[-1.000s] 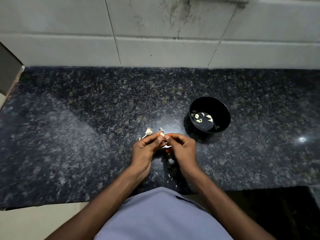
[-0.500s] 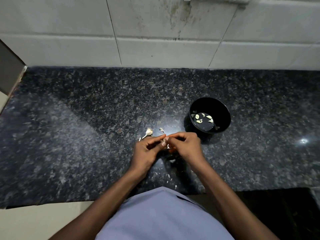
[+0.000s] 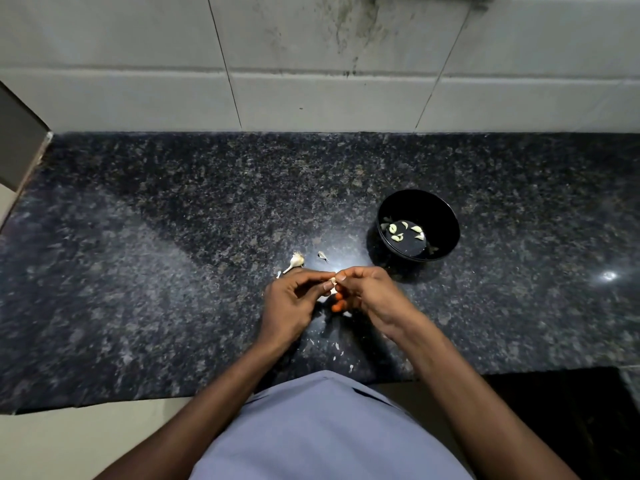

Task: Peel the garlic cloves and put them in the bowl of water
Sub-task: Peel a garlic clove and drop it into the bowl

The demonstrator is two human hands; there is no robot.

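A garlic stem remnant (image 3: 295,262) with a tufted root end is seen lying on the dark speckled countertop (image 3: 138,271), just beyond the left hand (image 3: 291,303) and slightly to its left. The left hand is held just above the counter with its fingers curled inward, and a small pale garlic clove (image 3: 333,281) is pinched between its thumb and fingertips. A small scrap of peel (image 3: 322,256) is found on the counter just beyond the spot where the two hands meet. The same clove is gripped from the other side by the right hand (image 3: 370,296), whose fingers are bent round it, so that the clove is held between both hands, touching each. Small flecks of skin (image 3: 337,351) are scattered on the counter below the hands, close to the person's grey-blue shirt (image 3: 325,427). Beyond and to the right of the right hand, near it but apart, a black bowl (image 3: 446,220) is set upright on the counter; several peeled cloves (image 3: 394,233) are seen inside it, in the water. A tiled wall (image 3: 311,64) is seen behind the counter, well beyond both hands.
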